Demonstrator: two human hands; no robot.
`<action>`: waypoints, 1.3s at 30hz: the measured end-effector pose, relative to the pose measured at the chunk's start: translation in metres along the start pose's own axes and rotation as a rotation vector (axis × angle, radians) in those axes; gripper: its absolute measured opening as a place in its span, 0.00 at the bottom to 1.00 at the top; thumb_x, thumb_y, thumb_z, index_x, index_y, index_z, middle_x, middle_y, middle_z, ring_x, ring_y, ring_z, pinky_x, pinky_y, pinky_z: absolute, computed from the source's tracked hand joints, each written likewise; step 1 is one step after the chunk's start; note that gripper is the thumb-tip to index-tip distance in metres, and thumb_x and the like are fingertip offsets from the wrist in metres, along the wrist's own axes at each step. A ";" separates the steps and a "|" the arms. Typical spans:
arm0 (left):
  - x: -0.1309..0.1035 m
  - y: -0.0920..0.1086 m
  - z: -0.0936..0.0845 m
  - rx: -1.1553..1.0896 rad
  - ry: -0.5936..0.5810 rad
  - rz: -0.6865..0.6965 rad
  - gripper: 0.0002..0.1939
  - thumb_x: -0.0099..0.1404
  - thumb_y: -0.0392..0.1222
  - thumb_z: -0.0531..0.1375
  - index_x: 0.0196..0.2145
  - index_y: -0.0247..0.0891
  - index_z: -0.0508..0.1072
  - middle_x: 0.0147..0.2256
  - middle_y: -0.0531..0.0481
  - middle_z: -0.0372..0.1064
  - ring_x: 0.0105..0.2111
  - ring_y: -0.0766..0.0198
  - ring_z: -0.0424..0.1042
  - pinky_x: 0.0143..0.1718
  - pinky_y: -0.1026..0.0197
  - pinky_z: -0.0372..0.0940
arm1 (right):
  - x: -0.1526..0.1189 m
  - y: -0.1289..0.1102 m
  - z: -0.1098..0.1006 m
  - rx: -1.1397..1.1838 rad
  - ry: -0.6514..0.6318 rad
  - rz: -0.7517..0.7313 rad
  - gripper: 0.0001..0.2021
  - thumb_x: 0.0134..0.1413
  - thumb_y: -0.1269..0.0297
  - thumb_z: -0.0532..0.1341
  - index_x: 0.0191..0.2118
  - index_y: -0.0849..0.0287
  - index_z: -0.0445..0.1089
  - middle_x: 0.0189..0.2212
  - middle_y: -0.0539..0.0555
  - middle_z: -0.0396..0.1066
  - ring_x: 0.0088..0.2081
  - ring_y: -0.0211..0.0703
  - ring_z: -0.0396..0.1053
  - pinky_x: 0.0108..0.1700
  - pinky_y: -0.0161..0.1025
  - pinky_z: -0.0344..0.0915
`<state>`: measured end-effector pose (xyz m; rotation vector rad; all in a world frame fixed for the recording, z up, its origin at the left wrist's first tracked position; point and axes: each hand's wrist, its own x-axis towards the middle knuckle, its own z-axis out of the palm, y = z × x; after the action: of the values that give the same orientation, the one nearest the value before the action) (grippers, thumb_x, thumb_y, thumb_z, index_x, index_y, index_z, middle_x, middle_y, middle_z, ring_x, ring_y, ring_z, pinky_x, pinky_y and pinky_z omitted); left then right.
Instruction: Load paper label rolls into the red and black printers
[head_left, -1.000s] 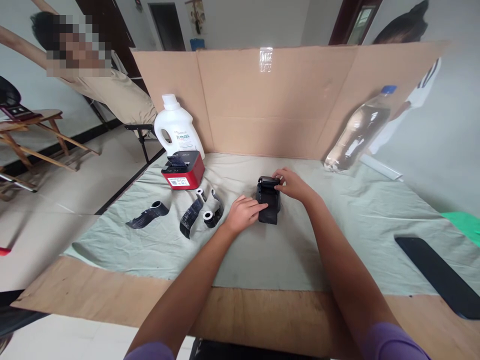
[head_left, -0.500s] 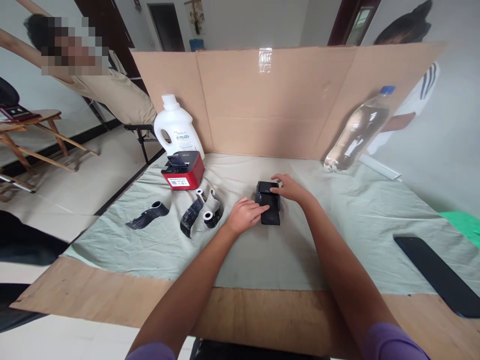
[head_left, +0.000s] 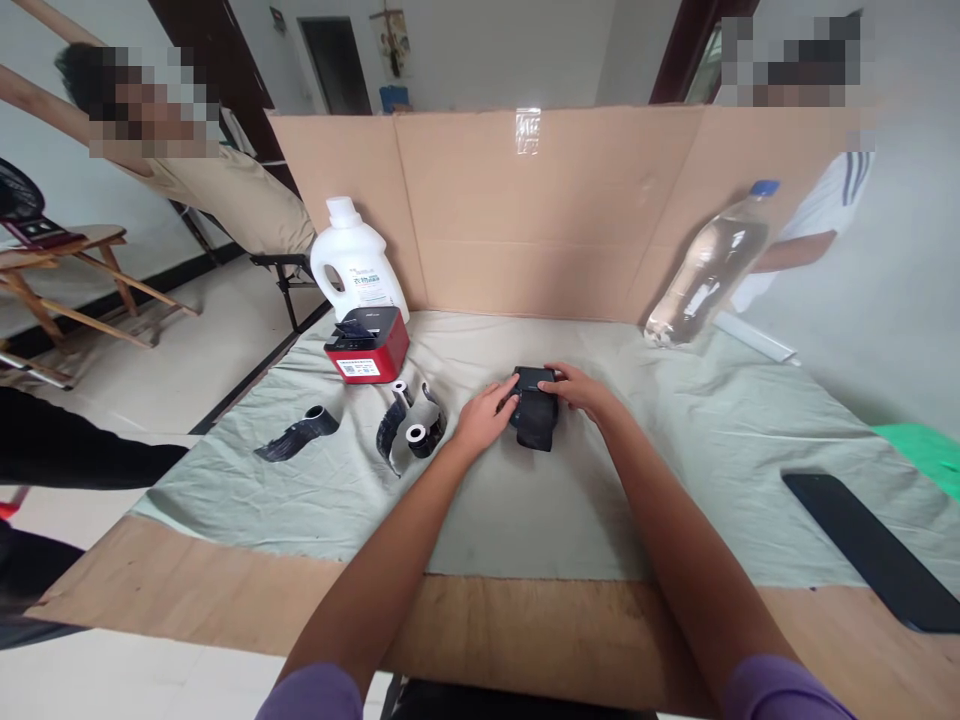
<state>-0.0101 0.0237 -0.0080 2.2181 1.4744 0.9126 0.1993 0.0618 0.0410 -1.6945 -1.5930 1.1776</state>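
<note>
In the middle of the cloth sits a small black receipt printer point(head_left: 532, 378), with a black paper strip point(head_left: 535, 422) hanging from its front. My left hand point(head_left: 484, 415) holds the printer's left side, thumb and fingers against its edge. At the upper right corner, my right hand point(head_left: 576, 388) grips the printer, with fingers behind and thumb on top. To the left lie black paper rolls with white cores, one nearer point(head_left: 420, 438), one behind point(head_left: 400, 393) and one farther left point(head_left: 319, 420) with its end unrolled.
A red and black printer point(head_left: 369, 345) stands before a white detergent bottle point(head_left: 356, 260). Cardboard point(head_left: 525, 220) closes off the back. At right are a clear bottle with a blue cap point(head_left: 709, 270) and a dark phone-like slab point(head_left: 870, 550). People are beyond the table on both sides.
My left hand has drawn back from the paper strip to the printer's left side. My right hand has closed in on the upper right corner. The strip now looks shorter and bent.
</note>
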 end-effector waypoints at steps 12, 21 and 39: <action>0.004 -0.005 0.002 -0.142 -0.074 -0.110 0.27 0.72 0.51 0.53 0.64 0.41 0.66 0.35 0.49 0.78 0.35 0.58 0.75 0.42 0.58 0.69 | 0.005 0.021 0.008 0.012 0.221 -0.009 0.34 0.55 0.52 0.61 0.64 0.64 0.61 0.46 0.66 0.76 0.35 0.49 0.75 0.34 0.41 0.68; -0.004 0.012 -0.003 -0.079 -0.137 -0.143 0.24 0.72 0.48 0.50 0.62 0.41 0.69 0.43 0.44 0.79 0.46 0.51 0.76 0.47 0.55 0.67 | -0.049 0.043 0.052 0.112 0.334 -0.253 0.24 0.63 0.64 0.48 0.60 0.52 0.69 0.58 0.52 0.71 0.61 0.44 0.66 0.64 0.45 0.59; 0.155 0.191 0.192 -0.323 -0.191 -0.046 0.15 0.71 0.46 0.52 0.44 0.36 0.75 0.28 0.47 0.75 0.29 0.60 0.75 0.36 0.61 0.65 | 0.008 0.150 -0.198 0.552 0.726 -0.113 0.26 0.47 0.57 0.61 0.51 0.65 0.75 0.47 0.59 0.78 0.49 0.48 0.75 0.53 0.45 0.68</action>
<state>0.2916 0.0999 0.0119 1.9671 1.1936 0.8316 0.4445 0.0812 0.0074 -1.3994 -0.8092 0.7164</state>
